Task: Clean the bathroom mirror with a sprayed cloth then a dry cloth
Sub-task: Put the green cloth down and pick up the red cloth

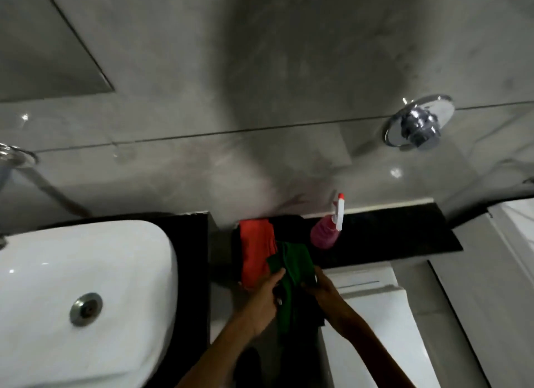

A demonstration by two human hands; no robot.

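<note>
glossy white ceramic basin [86, 260], matt green cloth [294, 260], shiny chrome valve [419, 124] (polished grey tiles [260, 69]).

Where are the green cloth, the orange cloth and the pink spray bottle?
Green cloth [294, 260]: head view, on its upper part above both hands.
Orange cloth [255, 251]: head view, middle of the fabric on the black ledge.
Pink spray bottle [323, 236]: head view, on its pink body.

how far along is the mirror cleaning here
Early, by the look of it. Done: cloths and bottle are laid out on the black ledge. In hand: left hand and right hand grip the green cloth. Left: the spray bottle stands untouched, the orange cloth lies unused.
</note>
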